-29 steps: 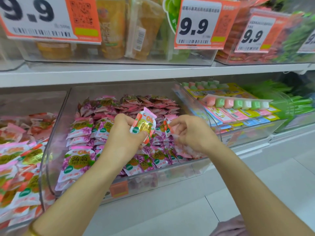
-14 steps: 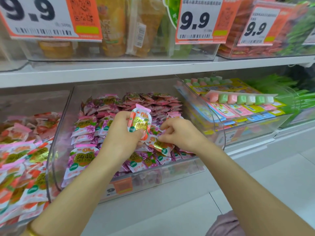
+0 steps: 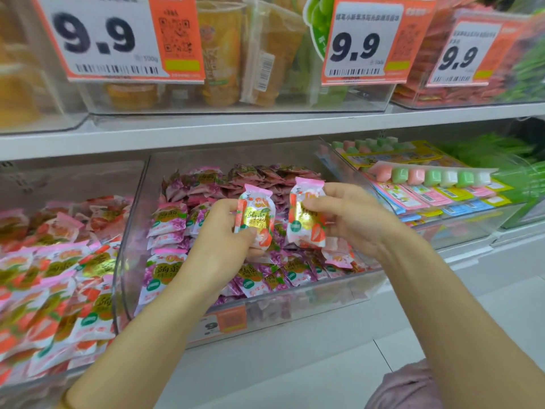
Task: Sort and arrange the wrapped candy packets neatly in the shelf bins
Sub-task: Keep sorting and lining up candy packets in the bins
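Note:
My left hand grips a strawberry candy packet, white with pink top and gold label, upright above the middle clear bin. My right hand pinches a second strawberry packet beside it, the two packets close but apart. Below them the middle bin holds many purple grape packets, with several pink-red ones at its right front. The left bin is piled with strawberry packets of the same kind.
A right bin holds flat coloured packs and a strip of pink and green jelly cups. The upper shelf carries clear bins with 9.9 price tags. White floor tiles lie below right, with a mauve garment at the bottom edge.
My right hand has lifted a strawberry packet out of the middle bin and raised it level with the packet in my left hand. The view has moved closer.

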{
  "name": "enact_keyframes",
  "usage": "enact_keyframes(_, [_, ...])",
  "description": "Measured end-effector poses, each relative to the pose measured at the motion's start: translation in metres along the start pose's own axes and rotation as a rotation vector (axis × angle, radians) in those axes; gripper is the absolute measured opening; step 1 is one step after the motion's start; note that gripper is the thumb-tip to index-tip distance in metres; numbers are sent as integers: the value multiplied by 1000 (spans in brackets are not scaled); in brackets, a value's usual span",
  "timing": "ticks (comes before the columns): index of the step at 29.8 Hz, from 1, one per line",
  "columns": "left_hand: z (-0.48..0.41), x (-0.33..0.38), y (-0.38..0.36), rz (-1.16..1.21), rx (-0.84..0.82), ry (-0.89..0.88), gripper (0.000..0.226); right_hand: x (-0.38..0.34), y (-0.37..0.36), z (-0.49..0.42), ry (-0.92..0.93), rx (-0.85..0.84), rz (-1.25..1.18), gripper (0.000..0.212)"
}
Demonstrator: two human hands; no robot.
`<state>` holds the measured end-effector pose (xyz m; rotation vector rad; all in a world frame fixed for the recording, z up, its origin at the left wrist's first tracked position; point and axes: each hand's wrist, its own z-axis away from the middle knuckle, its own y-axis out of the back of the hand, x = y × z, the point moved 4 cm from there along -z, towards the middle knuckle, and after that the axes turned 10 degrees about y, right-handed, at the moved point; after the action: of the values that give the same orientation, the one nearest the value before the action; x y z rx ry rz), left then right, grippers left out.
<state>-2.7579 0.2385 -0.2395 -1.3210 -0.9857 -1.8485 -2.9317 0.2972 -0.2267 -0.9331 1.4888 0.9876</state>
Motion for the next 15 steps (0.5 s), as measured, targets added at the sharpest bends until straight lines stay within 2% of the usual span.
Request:
enact_keyframes(2, [9, 3, 0, 55, -60, -1, 30, -4, -21, 3, -12, -54, -96, 6])
enact_keyframes(6, [35, 9, 19, 159, -79, -45, 23, -16, -59, 6, -1, -76, -125, 17])
enact_keyframes(10, [61, 9, 65, 133, -10, -109, 25, -43, -109, 12, 65, -314, -210, 30])
enact_keyframes(12, [75, 8, 94, 133, 33, -139, 25, -56, -141, 13, 115, -370, -177, 24])
enact_keyframes(15, [89, 1, 144, 117, 187, -178, 24, -69, -187, 5, 208, -329, -46, 5])
